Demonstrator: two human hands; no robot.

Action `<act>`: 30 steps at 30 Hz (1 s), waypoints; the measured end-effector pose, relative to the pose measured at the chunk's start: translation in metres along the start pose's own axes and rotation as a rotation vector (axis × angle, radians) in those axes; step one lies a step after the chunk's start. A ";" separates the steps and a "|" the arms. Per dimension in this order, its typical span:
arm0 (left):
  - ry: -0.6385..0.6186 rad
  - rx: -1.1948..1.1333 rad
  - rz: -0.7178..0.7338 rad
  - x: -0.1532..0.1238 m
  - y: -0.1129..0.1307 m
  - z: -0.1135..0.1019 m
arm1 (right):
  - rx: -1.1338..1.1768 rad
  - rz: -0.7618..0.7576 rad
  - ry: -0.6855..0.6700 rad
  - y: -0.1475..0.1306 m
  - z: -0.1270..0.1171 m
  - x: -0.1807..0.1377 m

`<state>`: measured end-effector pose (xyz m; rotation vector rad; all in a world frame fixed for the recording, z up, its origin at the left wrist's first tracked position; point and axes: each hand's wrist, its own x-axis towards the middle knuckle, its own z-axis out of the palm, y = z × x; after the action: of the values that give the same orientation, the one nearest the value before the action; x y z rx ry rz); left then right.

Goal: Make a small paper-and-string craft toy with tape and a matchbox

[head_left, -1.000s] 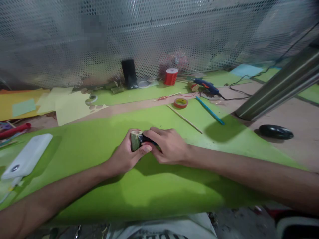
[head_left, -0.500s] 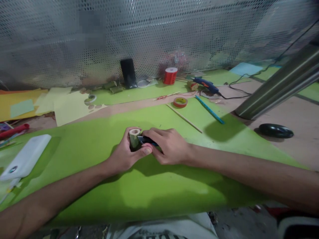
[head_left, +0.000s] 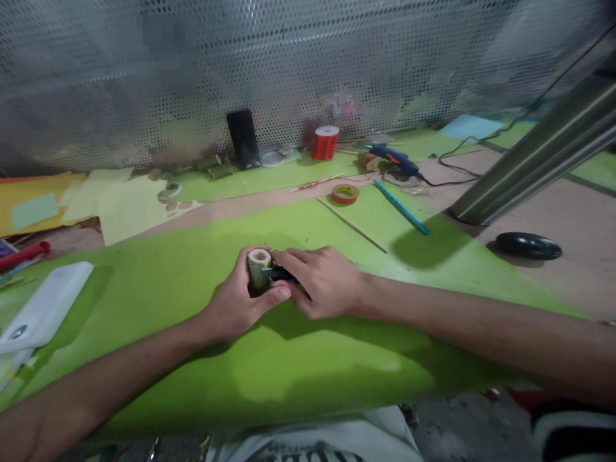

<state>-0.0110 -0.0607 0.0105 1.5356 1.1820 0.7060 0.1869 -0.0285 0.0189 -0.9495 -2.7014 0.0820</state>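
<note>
My left hand (head_left: 235, 298) is wrapped around a short green piece of bamboo (head_left: 257, 273), its pale hollow end facing up. In my right hand (head_left: 325, 282) is a dark utility knife (head_left: 279, 274), gripped close to its head. The short blade points left and touches the bamboo's side, a little below the rim. My left thumb lies just under the knife. Most of the knife's handle is hidden by my right fingers.
Beyond my hands lie a thin stick (head_left: 353, 224), a roll of red tape (head_left: 345, 194) and a blue pen (head_left: 402, 206). Farther back are a red ribbon spool (head_left: 325, 144), a phone (head_left: 244, 139) and a glue gun (head_left: 394, 159). A metal post (head_left: 524, 147) slants at right, near a black mouse (head_left: 528, 246); a white power bank (head_left: 52, 301) lies left.
The whole view has shifted slightly, so the tabletop things sit a little farther left. Both hands keep their hold, and the blade stays against the bamboo, with slightly more of it showing.
</note>
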 end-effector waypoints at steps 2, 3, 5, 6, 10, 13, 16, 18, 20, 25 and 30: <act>0.005 0.009 -0.004 0.000 0.001 0.000 | -0.015 0.000 -0.010 0.000 -0.001 0.000; 0.010 0.012 -0.004 0.000 0.001 0.000 | -0.024 -0.004 -0.009 0.000 -0.001 -0.001; 0.016 0.016 -0.002 0.000 0.002 0.001 | -0.044 -0.019 0.001 0.000 0.000 -0.001; 0.019 0.018 -0.001 0.000 0.002 0.001 | -0.054 -0.030 0.008 0.000 0.000 -0.001; 0.039 0.036 -0.008 -0.001 0.002 0.001 | -0.103 -0.060 0.020 0.000 -0.001 -0.001; 0.039 0.057 -0.020 0.000 0.001 0.001 | -0.134 -0.067 0.009 0.001 -0.001 -0.001; 0.026 0.072 -0.033 0.000 0.002 0.001 | -0.162 -0.078 0.003 0.001 -0.001 -0.001; 0.013 0.075 -0.044 0.000 0.004 0.002 | -0.190 -0.086 0.004 0.001 0.000 -0.002; 0.005 0.081 -0.052 0.000 0.005 0.002 | -0.217 -0.087 0.006 0.000 0.001 -0.002; 0.015 0.131 -0.046 -0.001 0.004 0.003 | -0.241 -0.081 -0.009 0.000 0.001 -0.002; 0.044 0.198 -0.030 -0.001 0.003 0.003 | -0.215 -0.053 -0.049 0.000 0.000 -0.001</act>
<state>-0.0072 -0.0630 0.0128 1.6688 1.3373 0.6204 0.1874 -0.0290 0.0183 -0.9439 -2.8209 -0.2022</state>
